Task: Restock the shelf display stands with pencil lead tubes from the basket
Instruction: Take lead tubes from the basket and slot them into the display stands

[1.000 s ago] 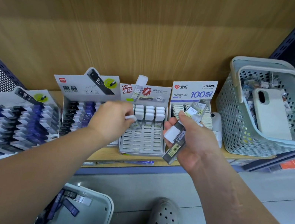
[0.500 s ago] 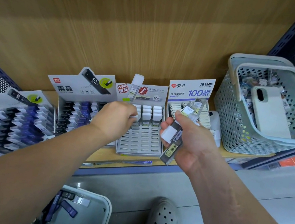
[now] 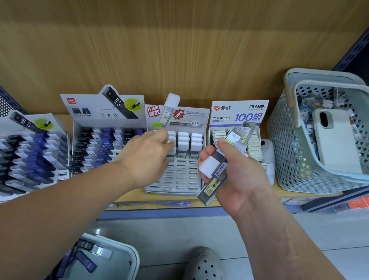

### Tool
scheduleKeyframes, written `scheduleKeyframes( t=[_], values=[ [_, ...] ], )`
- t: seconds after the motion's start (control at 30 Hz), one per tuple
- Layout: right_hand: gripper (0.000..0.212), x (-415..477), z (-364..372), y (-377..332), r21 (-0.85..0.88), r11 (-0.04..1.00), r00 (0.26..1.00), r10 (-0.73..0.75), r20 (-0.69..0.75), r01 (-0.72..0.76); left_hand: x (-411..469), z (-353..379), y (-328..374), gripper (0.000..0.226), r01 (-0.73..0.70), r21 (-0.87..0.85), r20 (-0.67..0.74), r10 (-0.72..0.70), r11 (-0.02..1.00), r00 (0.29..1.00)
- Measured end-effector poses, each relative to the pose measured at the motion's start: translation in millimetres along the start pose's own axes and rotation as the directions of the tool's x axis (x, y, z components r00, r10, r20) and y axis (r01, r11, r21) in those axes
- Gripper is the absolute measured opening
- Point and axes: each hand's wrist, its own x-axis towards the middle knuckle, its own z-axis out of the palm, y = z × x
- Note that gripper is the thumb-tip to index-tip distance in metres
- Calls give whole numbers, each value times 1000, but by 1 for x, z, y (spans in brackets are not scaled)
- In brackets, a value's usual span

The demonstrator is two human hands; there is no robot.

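Several lead tubes (image 3: 219,169), axes up-right, gripped by right hand (image 3: 240,173); left hand (image 3: 146,155): hold unclear

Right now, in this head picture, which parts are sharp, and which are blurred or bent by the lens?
Head view: sharpest in the centre, where the 100 card and the barcodes on the tubes in the right hand show crisply; the left hand at the grey stand is slightly smeared; the wooden back panel is soft; the shelf edge bows, a wide-angle bend.
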Motion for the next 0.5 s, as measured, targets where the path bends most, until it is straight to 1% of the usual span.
scheduleKeyframes(
  t=[0.03, 0.07, 0.1, 0.13, 0.17, 0.23, 0.3, 0.4, 0.43, 0.5],
  values=[
    [7, 0, 0, 0, -1, 1000, 1000, -3, 4, 3, -4, -1, 1, 33, 11, -41, -34, -12, 999, 999],
    [7, 0, 0, 0, -2, 1000, 1000, -6, 9, 6, -8, -4, 4, 32, 29, -127, -84, -40, 991, 996],
    [7, 0, 0, 0, -2, 1000, 1000, -8, 15, 8, -12, -8, 10, 28, 53, -252, -139, -90, 966, 986],
    [8, 0, 1, 1, -6, 1000, 1000, -7, 21, 7, -16, -15, 18, 21, 91, -393, -173, -171, 915, 970],
    [9, 0, 1, 2, -11, 1000, 1000, -7, 25, 7, -19, -24, 28, 14, 121, -531, -172, -247, 838, 954],
    [12, 0, 2, 3, -6, 1000, 1000, -11, 29, 12, -26, -39, 52, 7, 160, -724, -98, -329, 671, 939],
    [14, 0, 6, 3, 36, 999, 999, -19, 30, 18, -31, -50, 72, 17, 166, -805, -64, -362, 569, 930],
    [17, 0, 8, 4, 104, 994, 999, -26, 35, 22, -31, -52, 81, 28, 177, -878, -42, -441, 444, 897],
    [18, 0, 9, 5, 113, 993, 999, -31, 41, 27, -30, -54, 82, 30, 174, -903, -26, -454, 393, 891],
    [21, -1, 11, 8, 127, 991, 998, -41, 56, 34, -29, -53, 84, 30, 155, -937, 5, -433, 312, 901]
  ],
)
